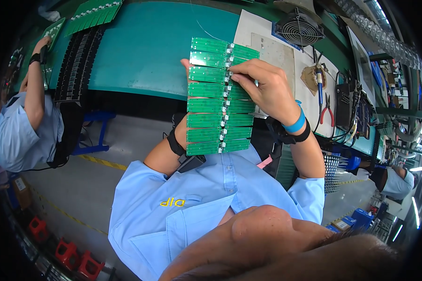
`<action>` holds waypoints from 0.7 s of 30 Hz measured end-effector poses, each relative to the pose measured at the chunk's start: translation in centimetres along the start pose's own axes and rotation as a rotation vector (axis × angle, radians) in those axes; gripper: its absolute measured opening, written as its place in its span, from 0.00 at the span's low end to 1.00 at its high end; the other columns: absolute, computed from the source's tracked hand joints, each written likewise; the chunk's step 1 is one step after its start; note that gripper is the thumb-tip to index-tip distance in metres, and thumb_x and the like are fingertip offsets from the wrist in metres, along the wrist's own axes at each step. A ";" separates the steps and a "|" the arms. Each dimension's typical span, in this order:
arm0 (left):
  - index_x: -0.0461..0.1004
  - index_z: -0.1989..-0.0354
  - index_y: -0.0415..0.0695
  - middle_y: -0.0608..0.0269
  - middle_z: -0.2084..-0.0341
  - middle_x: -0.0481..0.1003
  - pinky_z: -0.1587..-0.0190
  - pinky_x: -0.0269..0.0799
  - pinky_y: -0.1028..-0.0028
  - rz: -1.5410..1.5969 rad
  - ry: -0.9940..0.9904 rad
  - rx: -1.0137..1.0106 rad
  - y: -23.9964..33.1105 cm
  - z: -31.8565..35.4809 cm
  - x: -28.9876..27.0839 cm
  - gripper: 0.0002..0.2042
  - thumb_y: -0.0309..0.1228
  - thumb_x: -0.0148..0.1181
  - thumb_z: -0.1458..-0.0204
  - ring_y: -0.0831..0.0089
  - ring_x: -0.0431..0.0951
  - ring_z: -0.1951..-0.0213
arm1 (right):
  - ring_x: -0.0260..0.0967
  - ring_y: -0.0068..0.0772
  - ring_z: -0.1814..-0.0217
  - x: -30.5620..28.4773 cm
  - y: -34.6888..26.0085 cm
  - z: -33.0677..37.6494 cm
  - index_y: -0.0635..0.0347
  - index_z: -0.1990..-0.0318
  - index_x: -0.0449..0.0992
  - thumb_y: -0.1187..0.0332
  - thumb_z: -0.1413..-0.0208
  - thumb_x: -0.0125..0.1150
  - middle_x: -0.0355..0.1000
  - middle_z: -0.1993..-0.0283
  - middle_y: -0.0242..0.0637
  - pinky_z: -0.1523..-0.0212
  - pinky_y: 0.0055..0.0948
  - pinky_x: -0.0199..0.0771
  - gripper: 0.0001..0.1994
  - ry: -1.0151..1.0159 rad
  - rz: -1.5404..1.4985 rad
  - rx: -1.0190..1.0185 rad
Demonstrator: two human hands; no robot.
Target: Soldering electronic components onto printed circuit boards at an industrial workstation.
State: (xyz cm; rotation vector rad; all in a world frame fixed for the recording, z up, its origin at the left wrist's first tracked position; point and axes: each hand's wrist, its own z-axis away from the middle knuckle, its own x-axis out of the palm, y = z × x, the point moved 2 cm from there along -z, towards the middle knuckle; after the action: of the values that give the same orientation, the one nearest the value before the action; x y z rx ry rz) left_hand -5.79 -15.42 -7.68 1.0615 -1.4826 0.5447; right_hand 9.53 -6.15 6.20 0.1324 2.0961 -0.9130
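A green circuit board panel (206,91), split into rows of narrow strips, is held up in front of my chest. Small white and dark components (224,103) line its middle from top to bottom. My left hand (183,124) supports the panel from behind; the board covers most of it, with a fingertip showing past the upper left edge. On the upper part of the middle row, my right hand (267,84) has thumb and index finger closed together at a white component. Whatever sits between those fingertips is too small to make out.
Beyond the panel lies a green-topped bench (150,47). To the right are a black fan (297,27), a blue-handled soldering iron (320,86) and red-handled pliers (327,112). A co-worker (26,126) sits at left beside a black rack (78,65). Red stools (67,253) stand lower left.
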 end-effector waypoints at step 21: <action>0.54 0.26 0.39 0.38 0.33 0.64 0.36 0.69 0.42 0.242 0.189 0.123 2.6 -4.0 5.7 0.56 0.78 0.49 0.49 0.44 0.68 0.34 | 0.76 0.39 0.64 -3.8 -0.7 2.8 0.67 0.52 0.81 0.74 0.44 0.71 0.80 0.60 0.43 0.61 0.31 0.77 0.13 0.057 0.021 0.172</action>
State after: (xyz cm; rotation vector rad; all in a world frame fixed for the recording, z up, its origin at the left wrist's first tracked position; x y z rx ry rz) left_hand -5.41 -12.61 -0.80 0.9017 -1.4320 0.8927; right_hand 13.54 -7.62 8.24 0.2721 2.0617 -1.0882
